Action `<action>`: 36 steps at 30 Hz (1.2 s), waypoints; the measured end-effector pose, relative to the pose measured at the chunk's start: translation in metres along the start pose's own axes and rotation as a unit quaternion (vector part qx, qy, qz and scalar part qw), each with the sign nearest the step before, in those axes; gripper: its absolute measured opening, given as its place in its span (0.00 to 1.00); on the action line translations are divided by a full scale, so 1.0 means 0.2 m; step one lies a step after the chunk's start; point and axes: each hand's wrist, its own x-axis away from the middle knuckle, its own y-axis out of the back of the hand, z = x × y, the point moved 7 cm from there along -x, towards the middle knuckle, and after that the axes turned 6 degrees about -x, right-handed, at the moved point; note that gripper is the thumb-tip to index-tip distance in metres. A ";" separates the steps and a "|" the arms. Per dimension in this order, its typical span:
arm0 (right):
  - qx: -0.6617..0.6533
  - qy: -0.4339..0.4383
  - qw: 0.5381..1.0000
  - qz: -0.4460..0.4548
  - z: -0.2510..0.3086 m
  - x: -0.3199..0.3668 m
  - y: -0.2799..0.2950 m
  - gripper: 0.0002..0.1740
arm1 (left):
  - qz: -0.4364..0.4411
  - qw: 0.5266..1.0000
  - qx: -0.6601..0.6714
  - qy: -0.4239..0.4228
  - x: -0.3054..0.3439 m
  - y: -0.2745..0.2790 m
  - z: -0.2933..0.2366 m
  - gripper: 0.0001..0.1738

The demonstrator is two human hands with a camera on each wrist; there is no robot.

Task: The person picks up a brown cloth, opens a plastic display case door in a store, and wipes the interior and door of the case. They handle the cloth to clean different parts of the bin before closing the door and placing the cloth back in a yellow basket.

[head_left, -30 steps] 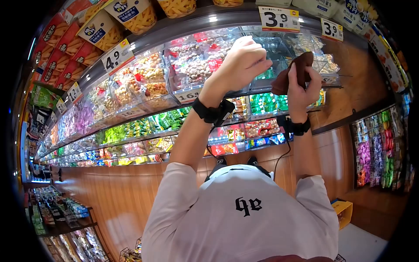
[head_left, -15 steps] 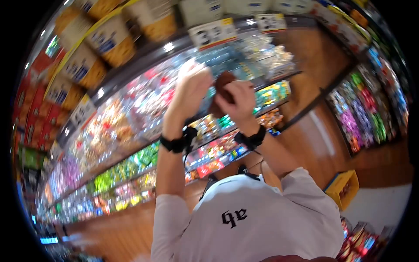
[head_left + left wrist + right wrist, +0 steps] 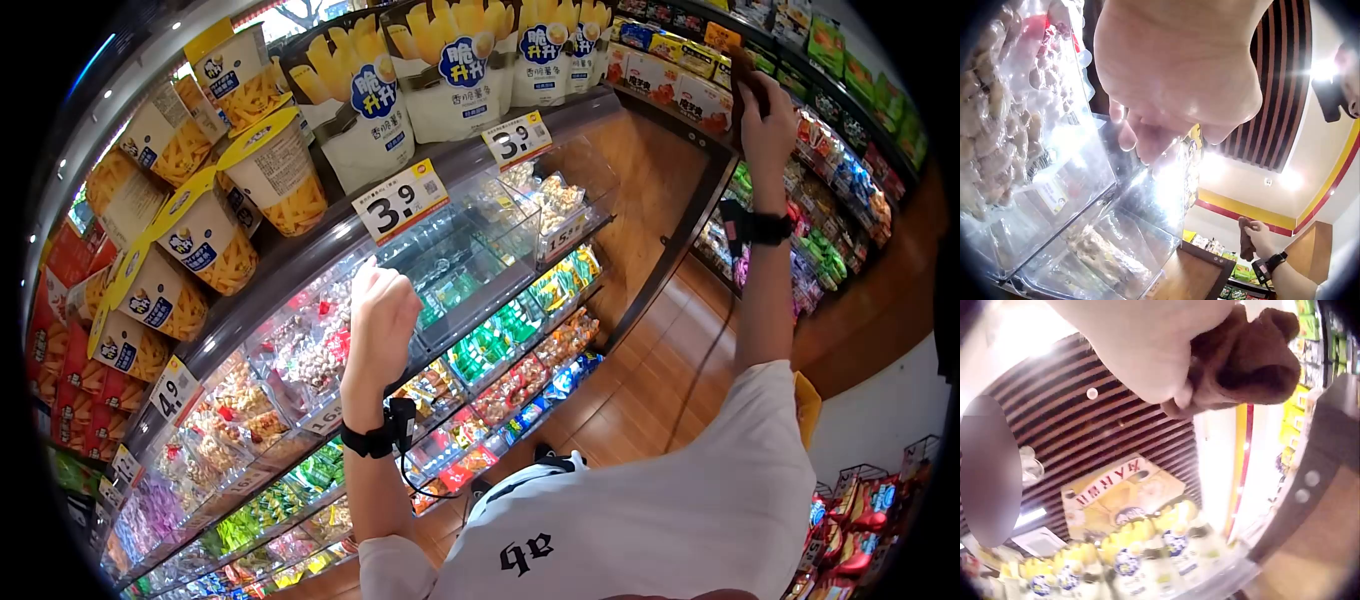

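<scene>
My right hand grips a dark brown cloth, out at the far right in the head view, in front of the end shelf. The cloth hangs in bunched folds beyond the palm in the right wrist view. Over the clear bins of wrapped snacks, my left hand holds nothing, its fingers loosely curled. From the left wrist, the palm of that hand shows above a clear plastic bin. Beside it in the head view lies a bin compartment with clear walls and few packets.
Cups of fries and white snack pouches line the ledge above the bins. Price tags hang along its edge. A brown wooden counter stands between the bins and the right shelf. A cable runs from the left wrist.
My right hand has swung from beside the left hand out to the far right, carrying the brown cloth. The head view has turned, and the left hand stays over the bins.
</scene>
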 end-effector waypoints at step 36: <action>-0.389 0.024 0.862 0.325 0.58 1.29 -0.17 0.41 | -0.171 0.950 -0.259 0.032 -0.29 -0.44 -0.48 0.09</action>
